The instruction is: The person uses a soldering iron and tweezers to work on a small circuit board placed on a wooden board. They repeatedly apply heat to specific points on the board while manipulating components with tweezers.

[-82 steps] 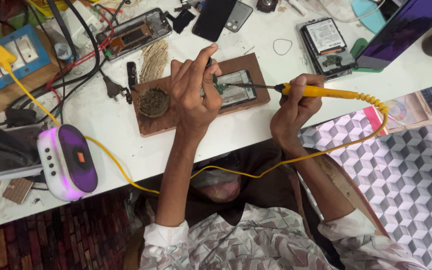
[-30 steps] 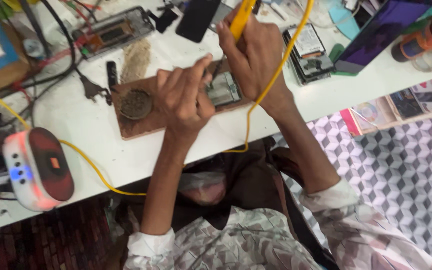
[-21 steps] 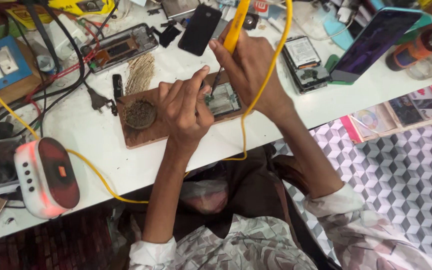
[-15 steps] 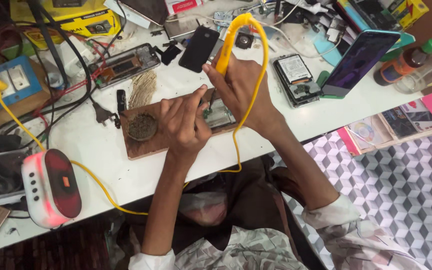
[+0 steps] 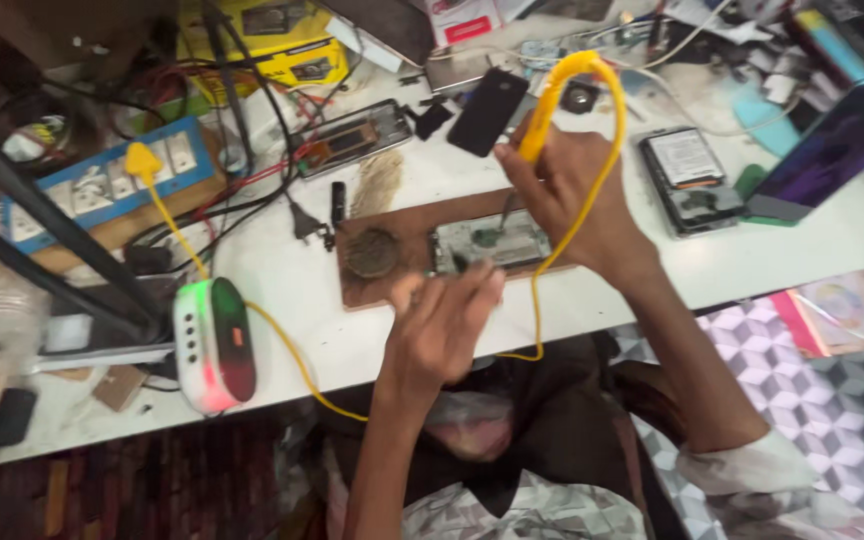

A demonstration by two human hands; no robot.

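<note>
Yellow and slim, the soldering iron [image 5: 535,137] stands almost upright in the right hand [image 5: 572,200], whose fingers are wrapped tight around its grip; the thin metal tip points down onto an opened phone [image 5: 489,244] with its greenish board bare. That phone lies on a brown wooden board [image 5: 402,290] near the front edge of the white table [image 5: 282,290], about midway along it. The iron's yellow cable [image 5: 602,150] arches over the hand and drops past the wrist, off the front edge. The left hand [image 5: 442,325] hovers at the phone's near end, fingers curled in; it is blurred, and whether they pinch anything cannot be told. It hides the board's front edge. On the board's left part sits a round wad of brassy wire wool [image 5: 371,254], coarse and dark. Towards the table's front left corner stands a white, rounded soldering station [image 5: 213,345] with a dark glossy face glowing red and green. Behind the board, towards the back edge, lie a black phone back cover [image 5: 488,112] and a metal phone frame [image 5: 352,140]; left of these a blue-and-white power strip [image 5: 102,185] holds a yellow plug. Right of the hand lies another opened phone [image 5: 689,180], its grey battery showing. A dark-screened phone [image 5: 832,150] leans at the right edge, cut off by the picture.
</note>
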